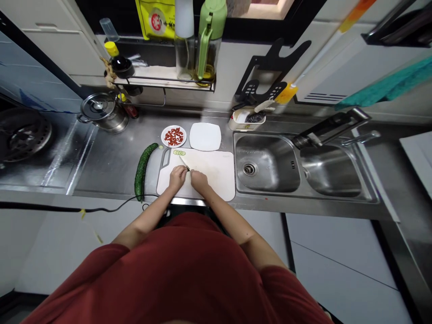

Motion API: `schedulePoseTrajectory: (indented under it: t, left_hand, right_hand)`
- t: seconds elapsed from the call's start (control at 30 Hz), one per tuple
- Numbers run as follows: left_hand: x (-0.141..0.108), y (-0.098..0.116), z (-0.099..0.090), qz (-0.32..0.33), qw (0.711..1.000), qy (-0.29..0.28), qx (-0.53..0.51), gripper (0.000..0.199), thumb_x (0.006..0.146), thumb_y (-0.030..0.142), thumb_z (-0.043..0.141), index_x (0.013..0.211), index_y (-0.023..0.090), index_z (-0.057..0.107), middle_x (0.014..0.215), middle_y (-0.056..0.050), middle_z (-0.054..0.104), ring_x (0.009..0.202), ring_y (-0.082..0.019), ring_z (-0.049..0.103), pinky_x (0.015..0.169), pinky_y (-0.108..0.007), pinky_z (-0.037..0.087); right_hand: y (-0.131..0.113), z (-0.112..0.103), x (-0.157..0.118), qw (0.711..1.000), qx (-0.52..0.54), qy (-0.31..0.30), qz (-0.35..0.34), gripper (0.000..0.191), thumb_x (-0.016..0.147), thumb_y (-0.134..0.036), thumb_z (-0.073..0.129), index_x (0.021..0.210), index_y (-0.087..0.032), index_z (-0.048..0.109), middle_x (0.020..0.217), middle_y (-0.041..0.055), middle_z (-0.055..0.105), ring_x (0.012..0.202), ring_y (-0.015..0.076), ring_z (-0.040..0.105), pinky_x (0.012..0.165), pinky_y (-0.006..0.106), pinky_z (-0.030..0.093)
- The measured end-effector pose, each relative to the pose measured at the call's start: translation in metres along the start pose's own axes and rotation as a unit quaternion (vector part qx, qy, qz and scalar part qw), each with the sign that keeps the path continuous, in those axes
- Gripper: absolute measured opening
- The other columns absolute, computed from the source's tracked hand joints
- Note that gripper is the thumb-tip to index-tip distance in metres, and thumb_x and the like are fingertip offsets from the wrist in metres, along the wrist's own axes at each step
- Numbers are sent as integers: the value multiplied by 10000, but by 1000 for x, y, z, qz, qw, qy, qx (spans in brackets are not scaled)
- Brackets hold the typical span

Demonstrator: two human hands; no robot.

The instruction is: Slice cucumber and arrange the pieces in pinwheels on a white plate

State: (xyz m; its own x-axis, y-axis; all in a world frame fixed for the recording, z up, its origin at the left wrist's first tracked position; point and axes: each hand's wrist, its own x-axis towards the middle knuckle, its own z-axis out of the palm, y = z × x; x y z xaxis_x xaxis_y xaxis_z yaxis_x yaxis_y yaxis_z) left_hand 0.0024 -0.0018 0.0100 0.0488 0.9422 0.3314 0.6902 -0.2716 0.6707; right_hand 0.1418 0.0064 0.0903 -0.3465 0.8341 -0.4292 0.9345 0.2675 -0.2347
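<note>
Centre: left hand (177, 178) and right hand (199, 181) meet at knife (183, 161); cannot tell which grips it. Slices (179, 153) lie at board's (216, 173) upper left, cucumber (141, 173) beside it, presumably avoiding the blade.

Yellow plastic pouch (165, 20), upper shelf: red round badge w/ one white Chinese-style char., too small to ID. White rectangular plastic cutting board (212, 173): faint grey mark, top-right corner, illegible.
</note>
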Motion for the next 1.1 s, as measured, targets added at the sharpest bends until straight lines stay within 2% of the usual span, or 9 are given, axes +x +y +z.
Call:
schedulePoseTrajectory:
  t: [0.47,0.93,1.1]
  left_hand:
    - [-2,-1,2,-4,1000,16,4,168,903,246,455,857,205,612,896,-63,639,898,-183,585,821,-341,459]
    - [-2,-2,2,-3,1000,12,-10,162,901,244,463,851,204,612,894,-61,638,890,-182,580,821,-338,456]
    - [-2,-2,2,-6,1000,14,-11,164,900,238,462,859,203,617,903,-61,640,897,-182,582,828,-340,457]
  right_hand:
    - [16,20,-21,1000,5,-7,17,253,873,-57,342,1049,-165,488,993,97,649,915,196,634,754,293,469]
    - [3,2,6,1000,17,-11,5,257,893,-74,353,1103,-144,483,1033,122,639,958,191,626,782,274,463]
    - [2,0,5,1000,18,-13,11,251,898,-76,356,1102,-143,487,1025,115,642,956,189,627,782,270,462]
